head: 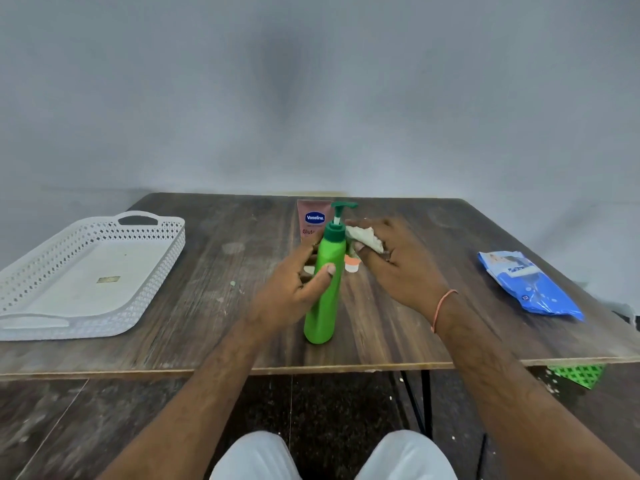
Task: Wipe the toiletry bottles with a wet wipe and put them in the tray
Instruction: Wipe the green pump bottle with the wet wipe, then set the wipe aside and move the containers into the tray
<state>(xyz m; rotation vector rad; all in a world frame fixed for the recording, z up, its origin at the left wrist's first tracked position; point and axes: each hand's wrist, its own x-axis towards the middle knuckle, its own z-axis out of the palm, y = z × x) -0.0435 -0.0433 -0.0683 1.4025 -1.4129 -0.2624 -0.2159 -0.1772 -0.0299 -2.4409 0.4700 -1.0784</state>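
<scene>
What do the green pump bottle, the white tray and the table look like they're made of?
Green pump bottle: seemingly plastic, smooth with a soft sheen and a moulded pump head. White tray: likely moulded plastic, matte, with lattice-perforated walls and cut-out handles. Table: wood-grain surface, dull and scuffed; the pale edge strip suggests laminated board, though that is uncertain.

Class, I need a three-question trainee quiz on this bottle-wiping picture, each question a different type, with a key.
1. True or false: the white tray already holds a bottle.
2. Which hand holds the wet wipe? A) left hand B) right hand
3. Fill in: the green pump bottle is gripped by the ___ hand.

Key: 1 false; 2 B; 3 left.
</scene>
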